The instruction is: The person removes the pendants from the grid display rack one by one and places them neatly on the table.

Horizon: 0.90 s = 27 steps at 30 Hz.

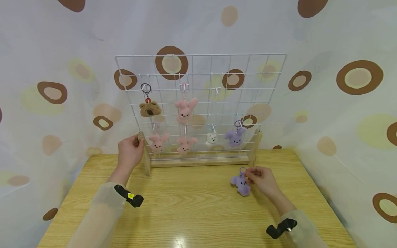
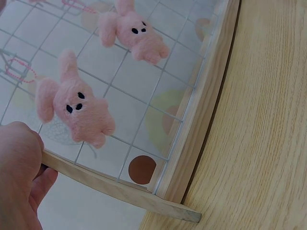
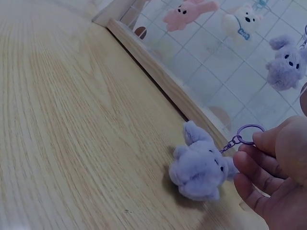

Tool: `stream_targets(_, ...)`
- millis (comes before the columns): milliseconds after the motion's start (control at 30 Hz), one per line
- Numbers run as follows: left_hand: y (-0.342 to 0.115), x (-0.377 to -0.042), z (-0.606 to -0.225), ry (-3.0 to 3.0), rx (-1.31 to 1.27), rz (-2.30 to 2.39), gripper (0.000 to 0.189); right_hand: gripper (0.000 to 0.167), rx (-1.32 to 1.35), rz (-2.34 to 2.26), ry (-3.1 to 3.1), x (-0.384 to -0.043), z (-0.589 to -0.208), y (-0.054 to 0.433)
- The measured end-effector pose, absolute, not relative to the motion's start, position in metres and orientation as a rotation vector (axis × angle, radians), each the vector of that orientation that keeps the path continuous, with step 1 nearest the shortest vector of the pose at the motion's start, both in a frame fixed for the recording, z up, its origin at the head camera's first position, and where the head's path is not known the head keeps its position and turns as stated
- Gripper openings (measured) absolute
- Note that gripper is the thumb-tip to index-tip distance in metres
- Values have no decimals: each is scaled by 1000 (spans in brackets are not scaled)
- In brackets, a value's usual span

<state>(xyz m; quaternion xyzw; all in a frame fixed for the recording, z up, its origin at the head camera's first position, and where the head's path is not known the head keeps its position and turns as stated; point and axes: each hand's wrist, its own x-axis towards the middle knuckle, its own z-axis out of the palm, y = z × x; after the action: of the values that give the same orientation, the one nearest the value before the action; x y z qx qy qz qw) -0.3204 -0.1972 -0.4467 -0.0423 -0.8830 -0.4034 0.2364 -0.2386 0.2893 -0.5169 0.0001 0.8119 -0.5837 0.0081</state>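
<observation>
My left hand (image 1: 131,151) grips the top of the left wooden upright (image 2: 96,176) of a white wire grid rack (image 1: 201,55). With thumb and fingers my right hand (image 1: 263,179) pinches the ring of a purple plush keychain (image 3: 199,165), low over the table in front of the rack's right end. A second purple plush keychain (image 1: 234,137) hangs on the grid behind it, beside a small white bear keychain (image 1: 211,138). Closest to my left hand hang two pink bunny keychains (image 2: 81,108), side by side on the lower row.
Higher on the grid hang a brown bear keychain (image 1: 150,109) and another pink bunny keychain (image 1: 185,111). Bare white hooks (image 1: 216,91) sit to their right. The rack stands at the back of a wooden table (image 1: 186,206), before a patterned wall covering (image 1: 341,120).
</observation>
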Motion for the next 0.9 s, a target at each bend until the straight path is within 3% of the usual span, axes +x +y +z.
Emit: stream_targets(900,-199,-323,-448,-2430,-117,-1121,26,11,-113,-1413,2891,-273,-529,289)
